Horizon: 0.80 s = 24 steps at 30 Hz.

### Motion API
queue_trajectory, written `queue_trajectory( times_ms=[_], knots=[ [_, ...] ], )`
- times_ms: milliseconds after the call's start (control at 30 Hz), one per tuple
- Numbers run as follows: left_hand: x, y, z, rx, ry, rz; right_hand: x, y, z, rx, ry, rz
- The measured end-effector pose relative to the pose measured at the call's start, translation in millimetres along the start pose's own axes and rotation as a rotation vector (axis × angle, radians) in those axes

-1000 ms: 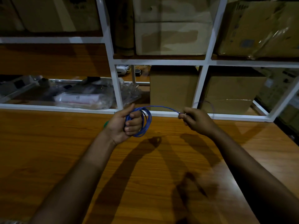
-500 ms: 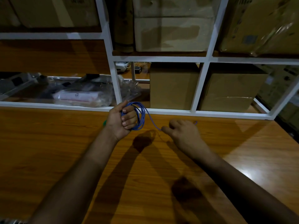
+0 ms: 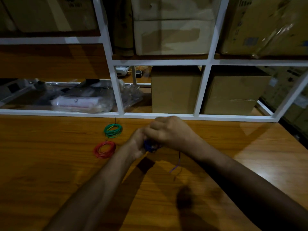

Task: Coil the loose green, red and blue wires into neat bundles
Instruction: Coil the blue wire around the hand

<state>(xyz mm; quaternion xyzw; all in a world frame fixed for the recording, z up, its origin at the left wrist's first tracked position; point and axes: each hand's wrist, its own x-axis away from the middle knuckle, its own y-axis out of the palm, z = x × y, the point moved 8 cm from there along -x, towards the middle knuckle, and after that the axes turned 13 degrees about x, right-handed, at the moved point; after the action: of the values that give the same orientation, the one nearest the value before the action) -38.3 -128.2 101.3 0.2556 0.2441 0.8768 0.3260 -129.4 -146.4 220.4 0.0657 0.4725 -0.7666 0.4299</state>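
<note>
Low in the centre of the frame a loose blue tail (image 3: 175,165) hangs down over the wooden table (image 3: 50,180). Just above it the left hand (image 3: 137,144) grips the blue coil (image 3: 150,146), and the right hand (image 3: 168,132) curls over it from the right, fingers closed on the wire. To finish well, the tail should probably be wound snugly round the loops without letting them spring apart. Further back and left lie the red coil (image 3: 104,149) and green coil (image 3: 113,130). Half a second ago the hands were apart, wire stretched between them; now they meet.
</note>
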Motion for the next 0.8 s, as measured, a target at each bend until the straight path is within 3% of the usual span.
queue_trajectory(
  times_ms=[133, 233, 400, 600, 800],
  knots=[
    [2.0, 10.7, -2.9, -0.026, 0.005, -0.099, -1.4, 13.9, 48.8, -0.094, 0.271, -0.062],
    [2.8, 15.8, -3.5, 0.133, -0.047, -0.19, 10.4, 30.2, 81.2, -0.248, 0.471, -0.14],
    [7.5, 20.5, 2.8, 0.172, -0.139, -0.35, 36.1, 55.7, 102.8, -0.561, 0.665, -0.219],
    [13.4, 18.5, 14.0, 0.23, -0.149, -0.398, 75.0, 83.5, 93.9, -1.117, 0.935, -0.256],
    [14.3, 22.6, 18.2, 0.318, -0.104, -0.444, 72.5, 96.4, 50.8, -1.426, 1.041, -0.281]
  ],
)
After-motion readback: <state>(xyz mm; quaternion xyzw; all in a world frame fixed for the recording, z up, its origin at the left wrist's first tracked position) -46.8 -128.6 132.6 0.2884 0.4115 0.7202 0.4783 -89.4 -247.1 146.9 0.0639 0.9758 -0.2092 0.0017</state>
